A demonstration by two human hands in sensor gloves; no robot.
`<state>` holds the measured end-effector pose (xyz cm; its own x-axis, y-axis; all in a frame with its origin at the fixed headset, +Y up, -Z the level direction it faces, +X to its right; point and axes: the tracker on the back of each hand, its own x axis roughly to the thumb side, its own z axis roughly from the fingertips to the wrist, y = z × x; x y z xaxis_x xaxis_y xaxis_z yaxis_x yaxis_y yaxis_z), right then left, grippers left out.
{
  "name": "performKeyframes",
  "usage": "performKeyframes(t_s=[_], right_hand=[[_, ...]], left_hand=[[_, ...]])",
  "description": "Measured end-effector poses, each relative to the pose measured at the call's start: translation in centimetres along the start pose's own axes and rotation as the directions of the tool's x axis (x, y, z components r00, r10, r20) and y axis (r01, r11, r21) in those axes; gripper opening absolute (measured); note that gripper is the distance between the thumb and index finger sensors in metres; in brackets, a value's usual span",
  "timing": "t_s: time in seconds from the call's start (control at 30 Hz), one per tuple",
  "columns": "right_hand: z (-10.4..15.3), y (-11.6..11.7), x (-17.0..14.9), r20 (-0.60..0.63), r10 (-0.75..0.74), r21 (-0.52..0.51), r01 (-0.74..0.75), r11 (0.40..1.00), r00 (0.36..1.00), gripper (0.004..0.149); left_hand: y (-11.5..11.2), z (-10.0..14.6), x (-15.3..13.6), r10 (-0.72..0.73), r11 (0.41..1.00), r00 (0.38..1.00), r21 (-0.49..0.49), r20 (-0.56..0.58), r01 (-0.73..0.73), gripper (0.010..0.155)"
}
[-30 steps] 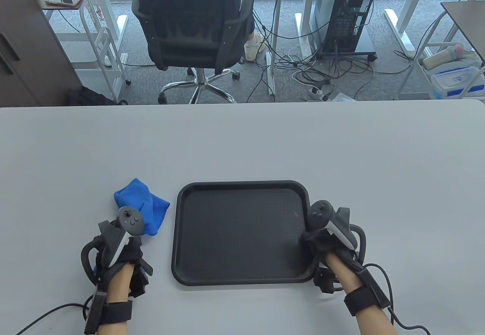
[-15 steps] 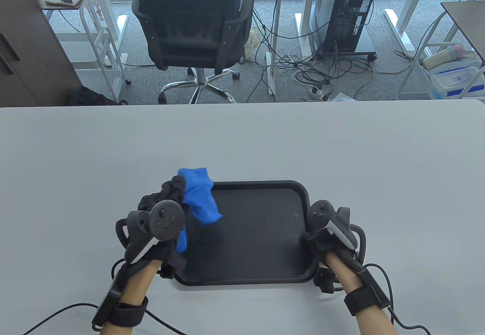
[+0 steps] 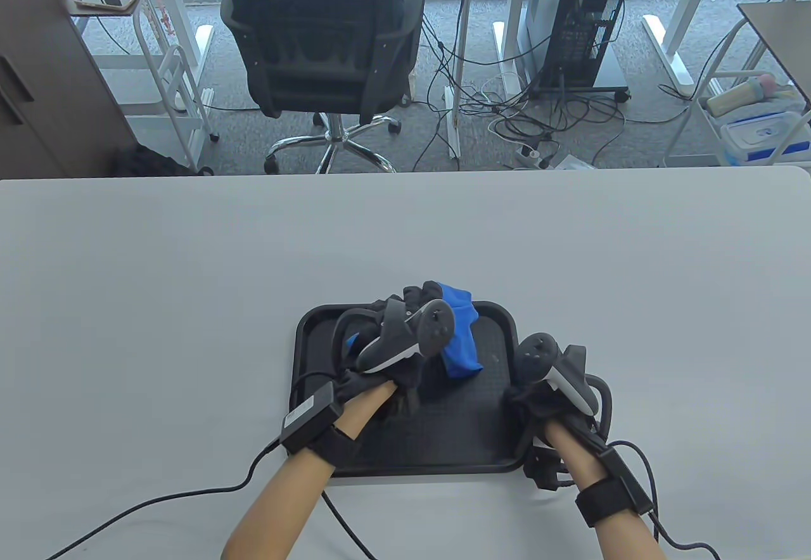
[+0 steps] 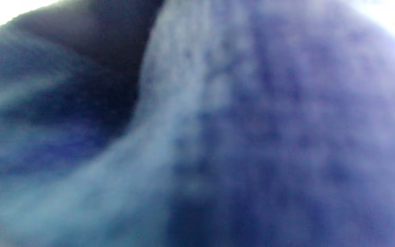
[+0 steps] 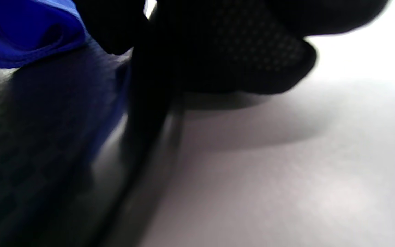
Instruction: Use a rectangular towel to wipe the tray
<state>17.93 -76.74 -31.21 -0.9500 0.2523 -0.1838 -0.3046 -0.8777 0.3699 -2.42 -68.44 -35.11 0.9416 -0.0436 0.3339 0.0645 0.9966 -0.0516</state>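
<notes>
A black rectangular tray (image 3: 481, 439) lies on the grey table near its front edge. My left hand (image 3: 405, 313) holds a bunched blue towel (image 3: 461, 338) over the tray's far middle part. The towel hangs down toward the tray floor; I cannot tell whether it touches. It fills the left wrist view (image 4: 218, 137) as a blur. My right hand (image 3: 538, 405) grips the tray's right rim. In the right wrist view my gloved fingers (image 5: 235, 48) lie on the tray's edge (image 5: 139, 144), with the towel (image 5: 22, 31) at the top left.
The grey table (image 3: 190, 256) stretches wide around the tray. Cables from both wrists trail off the front edge. Behind the table stand an office chair (image 3: 323, 34) and a computer tower (image 3: 583, 15) on the floor.
My left hand picked the towel up from the table left of the tray and carried it rightward over the tray. My right hand has stayed on the tray's right rim.
</notes>
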Motion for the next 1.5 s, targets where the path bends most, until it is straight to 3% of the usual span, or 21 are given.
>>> performKeyframes(t_s=[0.33, 0.43, 0.7, 0.9, 1.2, 1.37, 1.5], right_hand=[[0.0, 0.0, 0.0, -0.004, -0.003, 0.007, 0.003, 1.000, 1.000, 0.055], [0.0, -0.1, 0.0, -0.015, -0.002, -0.004, 0.002, 1.000, 1.000, 0.054], [0.1, 0.0, -0.1, -0.060, -0.019, -0.013, 0.018, 1.000, 0.998, 0.052], [0.1, 0.1, -0.4, -0.089, -0.061, -0.003, 0.061, 0.998, 0.994, 0.049], [0.3, 0.2, -0.5, -0.112, -0.082, -0.016, 0.081, 0.997, 0.990, 0.047], [0.3, 0.2, -0.6, -0.118, -0.102, -0.026, 0.100, 0.995, 0.988, 0.046], [0.3, 0.3, -0.6, -0.115, -0.111, -0.028, 0.108, 0.994, 0.987, 0.046]], left_hand=[[-5.9, -2.1, 3.6, -0.138, 0.961, 0.974, -0.212, 0.181, 0.175, 0.059], [-6.1, -2.0, 3.5, -0.204, 0.961, 0.952, -0.136, 0.227, 0.239, 0.057], [-6.1, -1.8, 2.8, -0.245, 0.941, 0.948, -0.184, 0.202, 0.283, 0.056], [-6.2, -1.1, 0.0, -0.268, 0.927, 0.957, -0.240, 0.110, 0.287, 0.056], [-6.4, 2.0, -7.5, -0.288, 0.894, 0.958, -0.364, -0.016, 0.262, 0.056], [-6.3, 3.9, -10.2, -0.286, 0.873, 0.958, -0.417, -0.018, 0.253, 0.055], [-6.2, 5.6, -10.2, -0.281, 0.860, 0.959, -0.435, 0.031, 0.266, 0.055]])
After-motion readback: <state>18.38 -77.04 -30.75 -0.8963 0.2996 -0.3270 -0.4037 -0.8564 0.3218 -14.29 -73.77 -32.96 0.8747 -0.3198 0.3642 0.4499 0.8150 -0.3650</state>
